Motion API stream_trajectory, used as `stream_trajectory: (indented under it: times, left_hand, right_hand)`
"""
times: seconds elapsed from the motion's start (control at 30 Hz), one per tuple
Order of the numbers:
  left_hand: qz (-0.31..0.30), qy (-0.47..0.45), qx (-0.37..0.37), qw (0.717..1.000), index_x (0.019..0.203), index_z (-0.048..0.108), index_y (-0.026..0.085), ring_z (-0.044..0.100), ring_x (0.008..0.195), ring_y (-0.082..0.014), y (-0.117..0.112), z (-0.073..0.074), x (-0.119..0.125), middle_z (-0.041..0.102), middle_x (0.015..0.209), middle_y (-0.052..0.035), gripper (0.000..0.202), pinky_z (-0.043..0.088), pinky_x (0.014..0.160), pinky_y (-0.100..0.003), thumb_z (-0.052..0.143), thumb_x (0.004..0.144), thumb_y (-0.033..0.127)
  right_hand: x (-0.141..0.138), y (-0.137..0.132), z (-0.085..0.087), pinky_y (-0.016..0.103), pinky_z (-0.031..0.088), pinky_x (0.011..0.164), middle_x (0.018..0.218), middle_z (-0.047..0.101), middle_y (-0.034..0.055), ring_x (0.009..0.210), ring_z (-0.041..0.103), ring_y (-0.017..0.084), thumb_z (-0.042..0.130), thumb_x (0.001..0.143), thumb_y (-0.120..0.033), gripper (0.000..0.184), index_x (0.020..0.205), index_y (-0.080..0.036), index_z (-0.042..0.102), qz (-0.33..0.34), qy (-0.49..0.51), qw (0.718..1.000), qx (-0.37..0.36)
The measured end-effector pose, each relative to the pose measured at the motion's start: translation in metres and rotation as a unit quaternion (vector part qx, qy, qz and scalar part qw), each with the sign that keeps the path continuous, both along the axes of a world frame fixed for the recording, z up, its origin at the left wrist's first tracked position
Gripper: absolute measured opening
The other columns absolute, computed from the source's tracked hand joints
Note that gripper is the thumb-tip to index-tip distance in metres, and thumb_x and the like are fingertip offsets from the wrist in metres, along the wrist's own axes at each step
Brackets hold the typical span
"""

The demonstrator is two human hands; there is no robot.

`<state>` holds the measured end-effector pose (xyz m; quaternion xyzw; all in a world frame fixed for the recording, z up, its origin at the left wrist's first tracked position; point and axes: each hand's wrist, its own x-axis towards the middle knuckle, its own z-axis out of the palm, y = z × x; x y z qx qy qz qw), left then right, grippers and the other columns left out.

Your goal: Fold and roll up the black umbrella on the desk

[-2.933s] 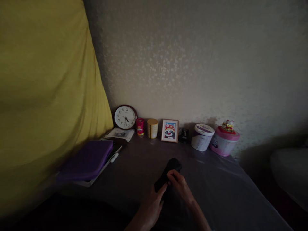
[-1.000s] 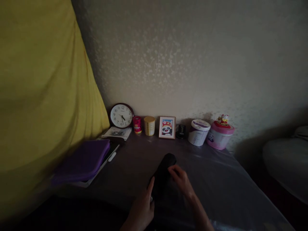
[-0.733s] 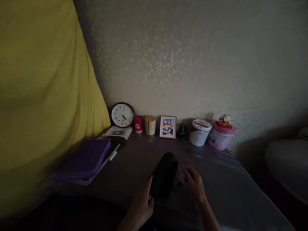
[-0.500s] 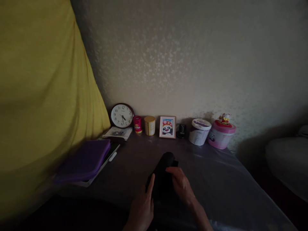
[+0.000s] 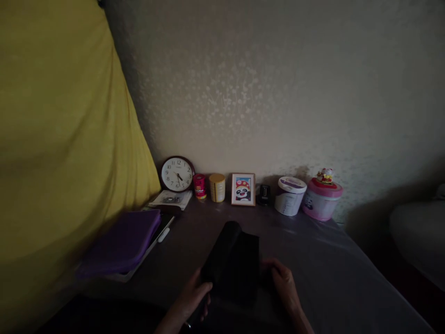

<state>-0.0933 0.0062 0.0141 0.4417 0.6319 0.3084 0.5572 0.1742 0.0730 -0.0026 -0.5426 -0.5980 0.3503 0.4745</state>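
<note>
Head view: we see the left hand [image 5: 192, 297] closed around the near end of a black bundle [image 5: 222, 253], partly unrolled over the grey table [image 5: 299, 241]; its lower folds sink into darkness. By its right edge, the right hand [image 5: 283, 280] curls narrow, and we cannot tell whether it grips. A purple case [image 5: 121, 243] partly hides a flat, dark-topped item [image 5: 164, 222]. We cannot identify the pale shape [image 5: 419, 236] cut off at right.

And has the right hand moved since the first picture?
Yes: the right hand has moved right and slightly down in view, judged against the photo frame.
</note>
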Motion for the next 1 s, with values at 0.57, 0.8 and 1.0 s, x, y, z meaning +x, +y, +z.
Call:
stream_trajectory:
  times: [0.57,0.8,1.0]
  left_hand:
    - [-0.054,0.434,0.162,0.884,0.139,0.005,0.031,0.045,0.118,-0.0209,0.004,0.007,0.013,0.013,0.147,-0.0121,0.086,0.040,0.089,-0.029,0.030,0.065,-0.007]
    - [-0.004,0.174,0.150,0.973,0.137,0.020,0.017,0.060,0.080,-0.0152,0.002,0.041,-0.005,0.055,0.116,-0.0109,0.078,0.047,0.068,-0.027,0.047,0.064,0.015]
    - [-0.026,0.070,0.108,0.991,0.115,0.045,0.014,0.048,0.045,-0.0113,-0.009,0.052,0.000,0.052,0.055,0.0045,0.050,0.043,0.049,-0.026,0.047,0.071,0.039]
  right_hand:
    - [0.004,0.002,-0.004,0.031,0.049,0.067,0.072,0.070,0.0061,0.070,0.064,0.023,0.043,0.059,-0.034,0.033,0.073,-0.019,0.070,-0.025,-0.027,0.999,0.014]
    - [0.005,-0.002,-0.001,0.028,0.049,0.062,0.067,0.069,0.0047,0.067,0.064,0.023,0.042,0.062,-0.035,0.033,0.070,-0.019,0.069,-0.006,-0.027,1.000,0.000]
    - [0.005,-0.006,0.003,0.031,0.051,0.069,0.084,0.071,0.0064,0.082,0.065,0.026,0.043,0.066,-0.040,0.037,0.082,-0.020,0.071,0.005,0.004,1.000,-0.008]
